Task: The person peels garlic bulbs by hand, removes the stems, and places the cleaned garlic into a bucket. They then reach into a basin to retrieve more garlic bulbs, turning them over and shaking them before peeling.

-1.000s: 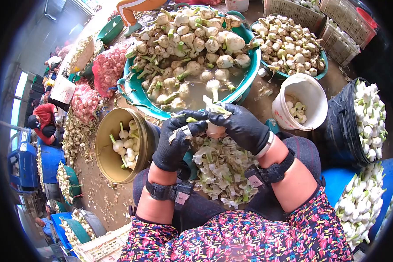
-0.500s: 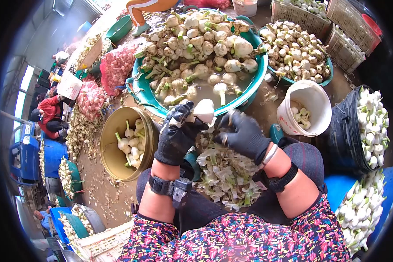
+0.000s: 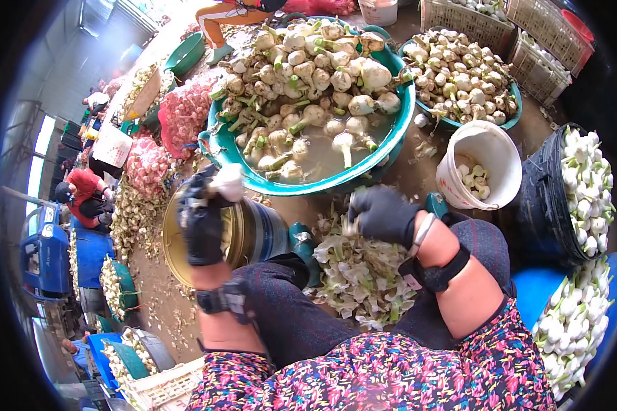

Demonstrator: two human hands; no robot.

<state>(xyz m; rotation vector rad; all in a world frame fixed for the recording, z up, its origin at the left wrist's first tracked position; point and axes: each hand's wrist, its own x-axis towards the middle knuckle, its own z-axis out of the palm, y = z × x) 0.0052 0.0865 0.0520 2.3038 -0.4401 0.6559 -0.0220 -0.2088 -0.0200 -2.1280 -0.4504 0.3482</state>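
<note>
My left hand (image 3: 202,218), in a black glove, is closed around a peeled white bulb (image 3: 227,183) over the yellow bucket (image 3: 178,236). My right hand (image 3: 382,215), also gloved in black, is curled above the pile of peelings (image 3: 360,274) between my knees; something small and pale shows at its fingertips, too small to name. In front of both hands stands the teal tub (image 3: 308,186), with murky water and unpeeled bulbs (image 3: 308,61) heaped in it. The yellow bucket's contents are mostly hidden behind my left hand.
To the right stand a white bucket (image 3: 449,175) with a few bulbs, a black tub (image 3: 545,205) of peeled bulbs and a second teal basin (image 3: 517,113). Plastic crates (image 3: 466,29) are at the back right. A person in red (image 3: 86,192) sits at the far left.
My left hand has moved left with the white bulb, from the tub's front edge to over the yellow bucket. My right hand has shifted slightly down and stays apart from it.
</note>
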